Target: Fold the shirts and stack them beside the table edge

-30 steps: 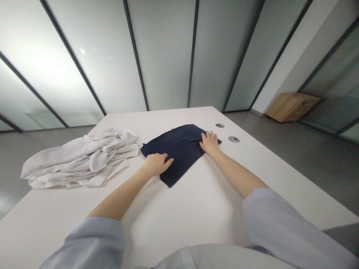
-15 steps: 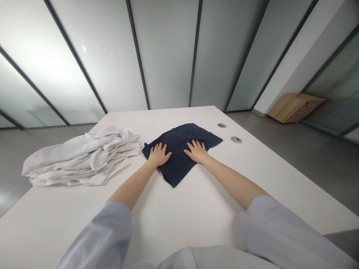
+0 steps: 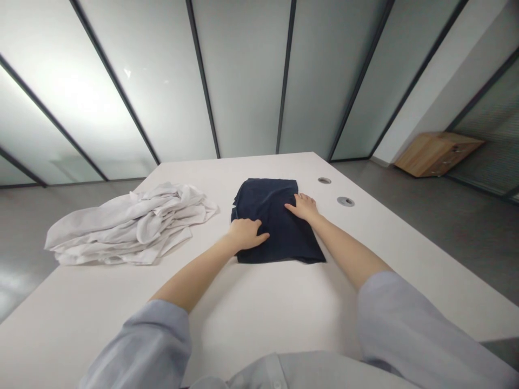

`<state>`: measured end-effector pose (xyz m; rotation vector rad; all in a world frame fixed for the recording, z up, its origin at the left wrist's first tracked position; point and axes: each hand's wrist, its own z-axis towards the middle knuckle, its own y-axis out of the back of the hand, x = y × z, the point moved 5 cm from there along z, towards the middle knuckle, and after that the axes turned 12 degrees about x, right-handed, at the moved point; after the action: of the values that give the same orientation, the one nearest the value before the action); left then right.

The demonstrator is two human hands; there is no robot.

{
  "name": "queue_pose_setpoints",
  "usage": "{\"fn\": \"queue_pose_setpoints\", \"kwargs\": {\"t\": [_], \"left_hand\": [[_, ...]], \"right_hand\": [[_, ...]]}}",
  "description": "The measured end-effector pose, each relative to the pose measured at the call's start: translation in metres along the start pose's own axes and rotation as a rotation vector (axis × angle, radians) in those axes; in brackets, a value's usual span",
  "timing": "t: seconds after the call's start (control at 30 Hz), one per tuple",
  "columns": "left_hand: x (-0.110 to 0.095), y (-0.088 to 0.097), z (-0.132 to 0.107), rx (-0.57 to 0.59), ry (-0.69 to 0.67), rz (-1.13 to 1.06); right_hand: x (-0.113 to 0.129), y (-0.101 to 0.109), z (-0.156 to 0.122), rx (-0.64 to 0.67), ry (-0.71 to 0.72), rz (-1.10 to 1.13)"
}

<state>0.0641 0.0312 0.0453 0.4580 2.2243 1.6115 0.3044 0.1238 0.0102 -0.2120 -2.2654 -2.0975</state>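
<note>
Folded dark navy cloth, roughly rectangular, lightly creased, flat on white tabletop.

The dark cloth looks matt, the white clothes matt and wrinkled, the desk smooth with faint sheen, the cabinet wood-grained, the wall panels frosted glass.

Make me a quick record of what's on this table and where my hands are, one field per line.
Surface: white table
Left hand: at the left edge of the dark blue cloth, thumb over it; grip unclear
Right hand: at the cloth's right edge, thumb over it; grip unclear
Dark blue cloth: lying on the table, roughly four-sided
White cloth pile: rumpled, left of the blue cloth, apart from it
Table fittings: two round ones, right of the blue cloth
</note>
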Motion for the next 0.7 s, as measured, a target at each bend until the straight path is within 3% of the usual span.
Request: {"fn": "queue_pose_setpoints", "kwargs": {"t": [0.13, 0.27, 0.5, 0.7], "left_hand": [[0.056, 0.016, 0.025, -0.280, 0.227, -0.146], [0.097, 0.002, 0.042, -0.324, 0.389, -0.158], [0.106, -0.013, 0.045, -0.296, 0.330, -0.144], [0.106, -0.016, 0.044, -0.288, 0.239, -0.214]], "right_hand": [[-0.006, 0.002, -0.011, -0.031, -0.125, 0.087], [-0.007, -0.001, -0.021, -0.075, -0.128, 0.080], [-0.012, -0.003, -0.028, -0.089, -0.183, 0.113], [-0.017, -0.005, -0.027, -0.112, -0.100, 0.294]]}}
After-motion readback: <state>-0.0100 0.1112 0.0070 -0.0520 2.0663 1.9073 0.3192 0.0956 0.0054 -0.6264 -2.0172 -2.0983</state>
